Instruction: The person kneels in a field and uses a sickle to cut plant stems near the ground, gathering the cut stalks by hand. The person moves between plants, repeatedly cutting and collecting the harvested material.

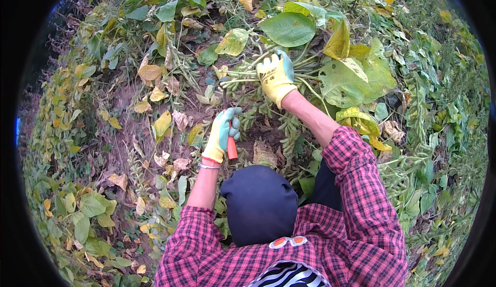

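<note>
My left hand [223, 136], in a yellow and teal work glove, is closed around the orange handle [231, 147] of a sickle. Its dark blade [224, 98] points away from me, its tip beside cut-looking stem ends. Farther forward and to the right, my right hand [276, 76], in a matching glove, grips a bundle of soybean stems [242, 77]. The stems lie sideways, with their ends to the left of the fist and large green and yellowing leaves [350, 79] fanning out to the right. Green pods [290, 136] hang below the fist.
Reddish-brown soil [124, 112] shows at the left among dry fallen leaves [182, 120]. Podded soybean plants [176, 60] stand ahead, with more dense foliage [438, 108] along the right. My dark-clothed knee [259, 205] is bent close below the sickle handle.
</note>
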Motion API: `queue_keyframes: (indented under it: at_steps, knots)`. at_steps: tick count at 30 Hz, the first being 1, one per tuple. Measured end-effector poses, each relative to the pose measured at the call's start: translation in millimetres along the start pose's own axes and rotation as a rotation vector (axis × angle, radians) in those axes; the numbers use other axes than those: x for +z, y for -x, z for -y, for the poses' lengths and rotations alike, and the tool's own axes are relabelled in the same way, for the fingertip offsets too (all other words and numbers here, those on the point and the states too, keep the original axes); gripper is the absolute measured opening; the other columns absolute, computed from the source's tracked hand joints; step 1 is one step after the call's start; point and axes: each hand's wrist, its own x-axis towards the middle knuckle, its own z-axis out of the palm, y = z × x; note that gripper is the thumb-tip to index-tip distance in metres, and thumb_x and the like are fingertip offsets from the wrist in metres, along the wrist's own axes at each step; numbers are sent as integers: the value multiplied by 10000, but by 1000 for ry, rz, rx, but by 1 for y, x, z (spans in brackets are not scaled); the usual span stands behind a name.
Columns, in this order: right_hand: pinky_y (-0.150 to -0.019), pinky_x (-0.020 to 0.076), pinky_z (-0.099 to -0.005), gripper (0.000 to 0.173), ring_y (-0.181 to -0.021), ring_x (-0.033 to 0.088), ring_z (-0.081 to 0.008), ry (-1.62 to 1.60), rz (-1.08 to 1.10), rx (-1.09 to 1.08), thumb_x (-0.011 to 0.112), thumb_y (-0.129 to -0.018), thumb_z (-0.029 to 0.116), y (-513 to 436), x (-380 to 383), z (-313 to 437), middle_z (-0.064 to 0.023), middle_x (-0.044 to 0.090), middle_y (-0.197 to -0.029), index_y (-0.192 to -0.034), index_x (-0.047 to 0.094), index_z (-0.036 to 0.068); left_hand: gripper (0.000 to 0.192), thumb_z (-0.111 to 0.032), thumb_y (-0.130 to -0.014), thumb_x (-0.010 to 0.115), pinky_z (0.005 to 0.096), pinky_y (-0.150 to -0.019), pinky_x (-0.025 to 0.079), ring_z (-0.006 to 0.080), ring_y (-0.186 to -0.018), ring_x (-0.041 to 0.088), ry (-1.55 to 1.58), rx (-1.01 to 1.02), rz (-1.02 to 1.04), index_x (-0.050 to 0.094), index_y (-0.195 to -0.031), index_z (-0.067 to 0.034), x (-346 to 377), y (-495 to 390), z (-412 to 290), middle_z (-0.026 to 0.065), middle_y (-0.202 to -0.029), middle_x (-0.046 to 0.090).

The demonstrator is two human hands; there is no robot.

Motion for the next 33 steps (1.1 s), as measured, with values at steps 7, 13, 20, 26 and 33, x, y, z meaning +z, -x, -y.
queue_keyframes:
  at_steps: [7, 13, 20, 26, 33]
  knots:
    - [-895, 412, -438, 199, -1022, 578, -274, -98, 269, -190, 535, -854, 181, 28, 23, 37, -90, 628, -1035, -1007, 653, 135, 317, -272, -961, 496, 234, -427, 351, 64, -463, 373, 70, 13, 55, 566, -1162, -37, -11, -3, -8, -30, -654, 478]
    - [-880, 457, -424, 503, -1088, 584, -286, -314, 392, -5, 659, -786, 177, 13, 12, -1, -150, 550, -1217, -1258, 520, 70, 382, -334, -975, 520, 226, -418, 341, 54, -454, 344, -13, -12, 54, 558, -1177, -11, -20, 4, -10, -37, -650, 448]
    - [-900, 478, -437, 621, -1078, 607, -327, -236, 251, 70, 623, -788, 127, 10, 21, -34, -171, 468, -1384, -1368, 424, 32, 387, -344, -976, 526, 232, -413, 336, 52, -441, 335, -12, -23, 86, 560, -1177, -16, -23, 11, -11, -31, -646, 457]
    - [-841, 505, -432, 559, -999, 656, -310, -365, 465, -61, 592, -767, 113, 9, 25, -30, -194, 657, -1116, -1315, 497, 60, 408, -367, -966, 538, 243, -425, 328, 59, -436, 331, -15, -14, 71, 555, -1175, -17, -23, 20, -6, -32, -637, 445]
    - [-637, 518, -447, 199, -799, 705, -262, 29, 648, -451, 635, -748, 182, 22, 33, 0, -86, 723, -887, -919, 723, 132, 390, -351, -978, 521, 226, -414, 311, 52, -445, 320, -24, 25, 49, 567, -1187, -25, -24, 15, -8, -37, -637, 435]
